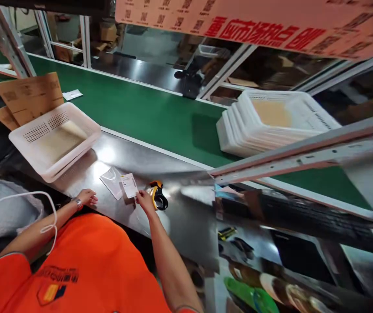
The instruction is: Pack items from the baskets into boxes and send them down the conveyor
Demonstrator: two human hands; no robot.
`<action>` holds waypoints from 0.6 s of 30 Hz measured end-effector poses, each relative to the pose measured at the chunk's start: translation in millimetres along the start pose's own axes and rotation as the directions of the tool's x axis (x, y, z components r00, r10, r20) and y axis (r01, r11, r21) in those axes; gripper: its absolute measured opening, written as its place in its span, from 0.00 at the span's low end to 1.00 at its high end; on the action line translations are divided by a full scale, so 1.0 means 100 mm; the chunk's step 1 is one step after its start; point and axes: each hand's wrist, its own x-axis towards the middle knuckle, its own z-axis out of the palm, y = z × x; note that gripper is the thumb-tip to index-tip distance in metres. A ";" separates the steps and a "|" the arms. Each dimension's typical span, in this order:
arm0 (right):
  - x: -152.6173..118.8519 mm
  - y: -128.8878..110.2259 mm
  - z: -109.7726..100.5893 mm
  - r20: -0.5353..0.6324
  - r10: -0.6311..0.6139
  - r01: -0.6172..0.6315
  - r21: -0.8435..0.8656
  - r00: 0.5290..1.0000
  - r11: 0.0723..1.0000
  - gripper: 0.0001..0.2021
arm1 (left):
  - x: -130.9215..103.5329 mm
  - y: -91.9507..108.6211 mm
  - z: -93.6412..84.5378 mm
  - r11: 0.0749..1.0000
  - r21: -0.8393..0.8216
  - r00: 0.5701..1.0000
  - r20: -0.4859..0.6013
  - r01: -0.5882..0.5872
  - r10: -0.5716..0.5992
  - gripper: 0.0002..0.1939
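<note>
My right hand pinches the lower right corner of a white printed label above the steel table. Just left of the label lies a flat, clear-looking plastic packet; the label's left edge is close to it, and I cannot tell whether they touch. Beside my right fingers rests a yellow-and-black hand-held device, which looks like a barcode scanner. My left hand holds nothing, its fingers loosely extended near the table's front edge, to the left of the packet.
White perforated baskets stand at the left, with cardboard behind. A green conveyor belt runs beyond the table, carrying a small white packet and a stack of white baskets. A metal rail crosses at right.
</note>
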 end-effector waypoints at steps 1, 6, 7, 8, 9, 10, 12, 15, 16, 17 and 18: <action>0.04 0.00 0.02 0.018 0.006 -0.005 -0.048 1.000 0.999 0.10 | 0.07 0.01 -0.04 0.999 0.035 1.000 -0.014 -0.018 0.018 0.11; 0.17 -0.11 0.25 0.110 -0.005 0.037 -0.290 0.994 0.956 0.09 | 0.25 0.05 -0.13 0.965 0.206 0.982 -0.059 -0.164 0.180 0.05; 0.20 -0.14 0.29 0.120 -0.007 0.047 -0.339 0.993 0.940 0.09 | 0.28 0.06 -0.14 0.949 0.249 0.976 -0.049 -0.195 0.213 0.04; 0.23 -0.16 0.32 0.129 -0.007 0.057 -0.386 0.992 0.921 0.10 | 0.30 0.08 -0.14 0.931 0.290 0.970 -0.033 -0.223 0.242 0.05; 0.25 -0.18 0.34 0.137 -0.007 0.066 -0.432 0.991 0.899 0.10 | 0.32 0.09 -0.15 0.914 0.324 0.964 -0.014 -0.246 0.264 0.05; 0.27 -0.19 0.36 0.143 -0.005 0.074 -0.476 0.990 0.876 0.10 | 0.34 0.11 -0.16 0.897 0.354 0.960 0.006 -0.265 0.281 0.06; 0.29 -0.22 0.39 0.155 0.002 0.086 -0.558 0.988 0.826 0.10 | 0.36 0.13 -0.18 0.864 0.408 0.952 0.051 -0.297 0.303 0.07; 0.30 -0.26 0.43 0.166 0.024 0.094 -0.661 0.986 0.745 0.12 | 0.39 0.15 -0.21 0.814 0.479 0.943 0.113 -0.328 0.313 0.08; 0.31 -0.28 0.44 0.167 0.033 0.093 -0.690 0.985 0.718 0.14 | 0.39 0.16 -0.22 0.805 0.492 0.942 0.127 -0.332 0.311 0.09; 0.33 -0.31 0.44 0.165 0.041 0.091 -0.716 0.985 0.693 0.16 | 0.40 0.16 -0.23 0.802 0.496 0.942 0.135 -0.332 0.307 0.09; 0.35 -0.33 0.44 0.159 0.048 0.086 -0.739 0.986 0.668 0.19 | 0.40 0.17 -0.24 0.802 0.496 0.943 0.142 -0.332 0.302 0.09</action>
